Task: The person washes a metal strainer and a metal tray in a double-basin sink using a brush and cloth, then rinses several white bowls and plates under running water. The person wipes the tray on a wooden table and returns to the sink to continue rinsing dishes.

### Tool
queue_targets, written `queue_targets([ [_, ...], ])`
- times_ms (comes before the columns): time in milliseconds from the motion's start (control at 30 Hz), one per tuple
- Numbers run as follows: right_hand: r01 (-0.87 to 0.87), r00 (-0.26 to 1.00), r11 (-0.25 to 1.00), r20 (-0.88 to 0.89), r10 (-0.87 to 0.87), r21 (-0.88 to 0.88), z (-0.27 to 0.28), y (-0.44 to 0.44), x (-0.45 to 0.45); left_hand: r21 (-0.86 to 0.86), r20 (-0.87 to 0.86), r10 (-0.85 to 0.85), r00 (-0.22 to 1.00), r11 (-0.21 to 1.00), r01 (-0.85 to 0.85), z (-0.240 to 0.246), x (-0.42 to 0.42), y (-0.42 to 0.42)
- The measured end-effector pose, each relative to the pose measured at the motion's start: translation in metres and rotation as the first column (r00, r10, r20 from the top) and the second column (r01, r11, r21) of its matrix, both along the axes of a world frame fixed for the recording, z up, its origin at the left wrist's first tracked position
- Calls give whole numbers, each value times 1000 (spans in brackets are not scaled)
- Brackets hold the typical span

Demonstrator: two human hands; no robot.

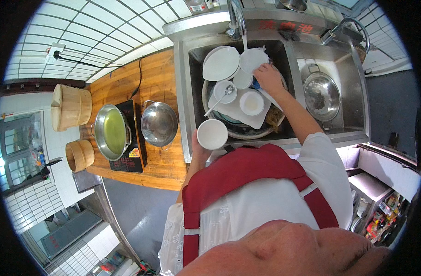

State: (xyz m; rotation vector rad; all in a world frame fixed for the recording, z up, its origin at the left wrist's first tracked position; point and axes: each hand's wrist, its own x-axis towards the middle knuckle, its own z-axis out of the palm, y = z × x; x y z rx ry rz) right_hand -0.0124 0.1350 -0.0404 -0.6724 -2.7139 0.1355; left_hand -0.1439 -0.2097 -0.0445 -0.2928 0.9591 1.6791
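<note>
My left hand (198, 147) holds a white bowl (212, 134) at the sink's front left edge. Up at the right, my right hand (267, 76) grips the rim of a white dish (253, 60) under water running from the faucet (235, 24). A white oval dish (221, 63) lies to its left. Below are white bowls, one with a metal spoon (217, 103) across it and another (251, 103) on a white square plate (258, 120). These stand over a large round basin (243, 135). Something blue is partly hidden beside my right hand.
The right sink basin holds a metal two-handled pan (322, 96). On the wooden counter (162, 176) left of the sink are an upturned metal pan (159, 124), a pot of greenish liquid (114, 132) on an induction cooker (136, 162), and wooden tubs (72, 107). A second faucet (348, 22) is at right.
</note>
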Motion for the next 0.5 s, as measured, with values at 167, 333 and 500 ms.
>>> queue_targets([
  [167,-189,973,981,142,183,32,6,-4,16,9,-7,-2,1000,1000,2,1,0,-1],
  [333,-85,977,996,196,80,14,22,11,25,-57,18,21,1000,998,-20,2,0,0],
  [500,-175,954,985,246,172,-10,32,8,29,28,9,5,1000,1000,-5,3,1,3],
])
